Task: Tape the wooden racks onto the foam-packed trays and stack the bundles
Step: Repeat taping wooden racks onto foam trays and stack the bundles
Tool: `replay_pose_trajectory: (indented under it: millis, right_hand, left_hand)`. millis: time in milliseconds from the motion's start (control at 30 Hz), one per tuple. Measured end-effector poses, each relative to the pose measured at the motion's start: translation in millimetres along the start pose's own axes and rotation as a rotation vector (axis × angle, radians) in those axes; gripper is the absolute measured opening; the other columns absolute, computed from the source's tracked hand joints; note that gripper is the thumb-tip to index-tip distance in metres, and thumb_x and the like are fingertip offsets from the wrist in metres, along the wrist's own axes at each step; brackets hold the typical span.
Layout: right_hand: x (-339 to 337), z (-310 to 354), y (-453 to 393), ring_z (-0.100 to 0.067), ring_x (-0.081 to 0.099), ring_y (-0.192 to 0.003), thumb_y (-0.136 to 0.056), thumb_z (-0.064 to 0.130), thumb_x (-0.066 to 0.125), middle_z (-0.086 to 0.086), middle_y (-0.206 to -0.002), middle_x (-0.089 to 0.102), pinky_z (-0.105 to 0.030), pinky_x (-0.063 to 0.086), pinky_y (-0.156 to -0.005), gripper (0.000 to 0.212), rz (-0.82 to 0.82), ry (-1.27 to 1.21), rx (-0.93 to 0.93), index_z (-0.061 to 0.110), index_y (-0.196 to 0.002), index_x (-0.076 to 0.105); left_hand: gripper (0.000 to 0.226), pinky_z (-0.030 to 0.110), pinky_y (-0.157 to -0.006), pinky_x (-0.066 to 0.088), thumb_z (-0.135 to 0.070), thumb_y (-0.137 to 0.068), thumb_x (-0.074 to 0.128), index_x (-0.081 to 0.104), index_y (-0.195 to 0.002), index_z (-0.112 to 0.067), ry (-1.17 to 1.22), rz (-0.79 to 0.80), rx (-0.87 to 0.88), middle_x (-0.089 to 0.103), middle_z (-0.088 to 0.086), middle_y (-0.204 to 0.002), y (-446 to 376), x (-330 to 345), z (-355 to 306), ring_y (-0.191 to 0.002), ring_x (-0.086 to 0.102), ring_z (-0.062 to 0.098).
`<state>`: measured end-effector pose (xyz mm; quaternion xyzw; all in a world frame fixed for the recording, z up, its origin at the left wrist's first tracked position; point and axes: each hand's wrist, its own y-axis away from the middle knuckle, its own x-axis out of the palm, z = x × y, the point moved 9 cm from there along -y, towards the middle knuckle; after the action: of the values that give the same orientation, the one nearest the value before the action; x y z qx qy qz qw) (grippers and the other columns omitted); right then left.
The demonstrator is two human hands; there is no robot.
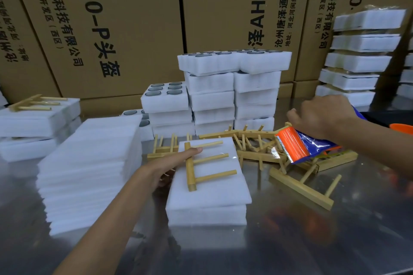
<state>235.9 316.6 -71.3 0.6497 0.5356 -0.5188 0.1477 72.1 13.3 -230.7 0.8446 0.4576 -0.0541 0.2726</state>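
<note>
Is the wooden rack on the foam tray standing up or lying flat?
Lying flat. The rack rests on the tray, its three pegs sideways; the left hand touches it.

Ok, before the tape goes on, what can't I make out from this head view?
- Right hand: fingers wrap the tape dispenser handle, hiding it; whether tape is pulled out is unclear.
- Left hand: its lower fingers are hidden behind the foam-packed tray.
- Wooden rack: no tape visible on it.
- Finished stack at right: blurred, cut by the edge.
</note>
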Motion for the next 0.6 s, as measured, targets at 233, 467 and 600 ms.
replay_pose_trajectory:
  millis: [233, 467, 600]
  right_hand:
    - [5.0, -1.7, 0.8, -0.013, 0.056, -0.071, -0.094, 0.061, 0.036, 0.003, -0.083, 0.063, -0.030, 0.037, -0.065, 0.043, 0.000, -0.040, 0.048, 0.023, -0.101, 0.054]
    - [7.3, -1.6, 5.7, -0.014, 0.057, -0.075, -0.095, 0.058, 0.037, 0.001, -0.091, 0.065, -0.030, 0.038, -0.064, 0.042, 0.014, -0.032, 0.008, 0.023, -0.109, 0.055]
    - [7.6, -3.3, 8.9, -0.013, 0.057, -0.074, -0.095, 0.058, 0.037, 0.002, -0.089, 0.065, -0.030, 0.038, -0.064, 0.041, -0.001, -0.059, 0.020, 0.023, -0.105, 0.055]
  left_hand:
    - [0.105, 0.043, -0.094, 0.038, -0.092, -0.034, 0.069, 0.055, -0.114, -0.025, -0.157, 0.051, -0.082, 0.056, 0.001, -0.120, 9.7, 0.4, -8.9, -0.108, 0.054, 0.024]
    - [0.094, 0.028, -0.075, 0.041, -0.079, -0.032, 0.078, 0.071, -0.105, -0.019, -0.073, 0.129, -0.200, 0.069, 0.001, -0.095, 5.0, 3.2, -5.6, -0.093, 0.053, 0.020]
    - [0.092, 0.032, -0.110, 0.039, -0.072, -0.053, 0.082, 0.068, -0.123, -0.015, 0.025, 0.134, -0.236, 0.068, 0.004, -0.122, -3.2, 4.0, 3.8, -0.119, 0.057, 0.024]
